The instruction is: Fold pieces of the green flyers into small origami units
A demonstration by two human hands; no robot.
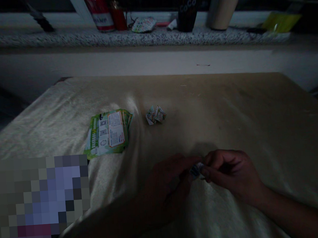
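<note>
Both hands meet over the near part of the cloth-covered table. My left hand (170,181) and my right hand (229,170) pinch a small folded piece of printed paper (196,170) between their fingertips. The paper shows white and dark blue; much of it is hidden by the fingers, and the light is dim. Beyond the hands lies a folded, many-pointed piece of printed paper (155,115). A green printed leaflet stack (108,133) with a white text panel rests to its left, apart from both hands.
The table (255,101) has a shiny, wrinkled cover. Behind it, a speckled stone sill (74,39) holds a red bottle (100,14), a dark cup (187,10), a beige cylinder (226,7) and a yellow packet (281,21). A blurred-out patch hides the lower left.
</note>
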